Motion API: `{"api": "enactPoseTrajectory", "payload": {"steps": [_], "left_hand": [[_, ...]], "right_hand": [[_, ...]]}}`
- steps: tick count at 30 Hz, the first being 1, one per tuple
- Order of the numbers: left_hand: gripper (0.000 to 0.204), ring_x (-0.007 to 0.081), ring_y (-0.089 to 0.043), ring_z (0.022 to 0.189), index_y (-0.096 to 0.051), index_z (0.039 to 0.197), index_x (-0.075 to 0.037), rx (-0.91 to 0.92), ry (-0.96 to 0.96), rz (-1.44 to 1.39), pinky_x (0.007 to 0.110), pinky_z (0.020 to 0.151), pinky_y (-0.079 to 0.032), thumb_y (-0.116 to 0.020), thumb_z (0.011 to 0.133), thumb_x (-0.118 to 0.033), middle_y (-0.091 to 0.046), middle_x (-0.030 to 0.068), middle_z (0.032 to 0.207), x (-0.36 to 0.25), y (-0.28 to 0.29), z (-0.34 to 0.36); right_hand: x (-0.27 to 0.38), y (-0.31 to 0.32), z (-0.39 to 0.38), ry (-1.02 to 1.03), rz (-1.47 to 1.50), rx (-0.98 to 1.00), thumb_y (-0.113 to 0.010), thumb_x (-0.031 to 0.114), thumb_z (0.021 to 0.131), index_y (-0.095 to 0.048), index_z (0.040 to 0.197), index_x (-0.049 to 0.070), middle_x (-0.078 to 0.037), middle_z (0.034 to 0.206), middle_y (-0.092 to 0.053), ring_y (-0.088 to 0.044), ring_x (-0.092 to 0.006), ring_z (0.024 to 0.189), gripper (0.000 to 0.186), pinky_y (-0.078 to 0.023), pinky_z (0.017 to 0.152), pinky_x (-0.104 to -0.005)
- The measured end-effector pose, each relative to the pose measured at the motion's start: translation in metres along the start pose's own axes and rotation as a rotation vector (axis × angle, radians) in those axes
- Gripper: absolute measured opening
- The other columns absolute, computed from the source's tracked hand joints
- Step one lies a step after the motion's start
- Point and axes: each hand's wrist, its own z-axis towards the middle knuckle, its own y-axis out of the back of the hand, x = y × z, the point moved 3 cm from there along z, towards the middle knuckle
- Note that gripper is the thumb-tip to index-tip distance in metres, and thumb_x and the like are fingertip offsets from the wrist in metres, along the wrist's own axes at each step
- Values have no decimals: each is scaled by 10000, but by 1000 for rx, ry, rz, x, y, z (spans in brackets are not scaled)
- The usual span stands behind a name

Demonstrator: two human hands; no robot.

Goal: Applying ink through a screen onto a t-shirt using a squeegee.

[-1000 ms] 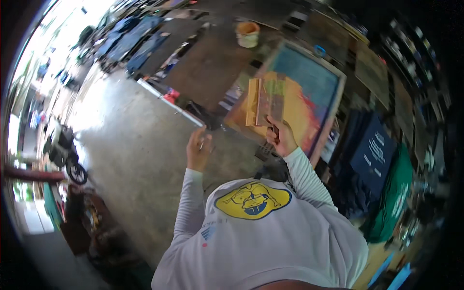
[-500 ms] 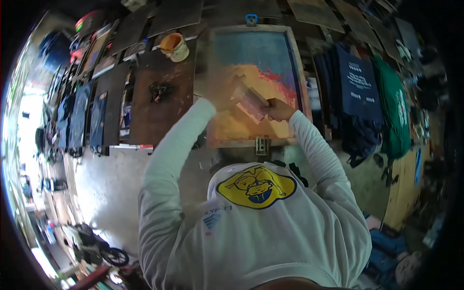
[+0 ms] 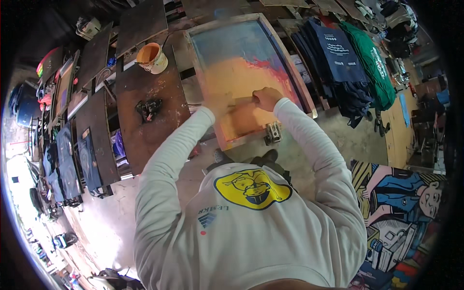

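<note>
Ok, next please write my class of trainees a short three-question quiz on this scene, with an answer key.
1. True or false: the bucket stands on top of the framed screen.

2. Which colour is the cloth just to the right of the dark blue cloths?
A) white
B) green
C) yellow

3. Short answer: which of the person's hands is nearer the bucket?

Key:
1. False; it stands to the left of the screen.
2. B
3. The left hand.

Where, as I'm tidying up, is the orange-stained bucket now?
In the head view, the bucket stands left of the framed screen, on a brown board, beyond a crumpled black thing.
</note>
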Motion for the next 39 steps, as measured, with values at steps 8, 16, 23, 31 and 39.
{"api": "enactPoseTrajectory", "payload": {"steps": [8, 16, 23, 31, 39], "left_hand": [[313, 292, -683, 892, -552, 1132, -58, -102, 176, 151, 406, 717, -561, -604, 844, -169, -618, 112, 1031, -75, -22, -64], [463, 364, -668, 906, -533, 1190, -52, -16, 181, 58, 455, 772, -545, -689, 798, -245, -626, 166, 1103, -65, 6, -49], [468, 365, -665, 917, -510, 1161, -60, -203, 376, 103, 465, 759, -545, -709, 795, -274, -611, 168, 1080, -56, -28, -35], [428, 383, -652, 931, -527, 1100, -81, -216, 413, 14, 480, 773, -533, -724, 778, -283, -623, 147, 1050, -93, -31, -86], [350, 362, -636, 1021, -602, 1129, -80, -91, 378, -58, 467, 847, -518, -695, 835, -244, -649, 180, 1100, -93, -10, -66]], "right_hand": [[33, -15, -57, -60, -35, -93, -671, 240, 779, -694, 949, 109, -165, 846, -704, -685, -357, 831, 216, -541, 745, -465], [28, -4, -48, 110, -145, -239, -626, 180, 800, -686, 967, 95, -175, 901, -680, -658, -369, 891, 197, -519, 805, -467], [22, -29, -22, 6, -52, -223, -595, 61, 783, -689, 917, 58, -170, 1005, -643, -635, -365, 983, 164, -505, 876, -452], [43, -29, -82, 191, -48, -261, -691, 155, 703, -691, 887, 60, -145, 983, -645, -611, -346, 996, 207, -518, 856, -432], [34, -15, -48, 77, -97, -128, -699, 185, 703, -722, 874, 115, -119, 938, -679, -645, -332, 947, 187, -533, 833, -433]]}}
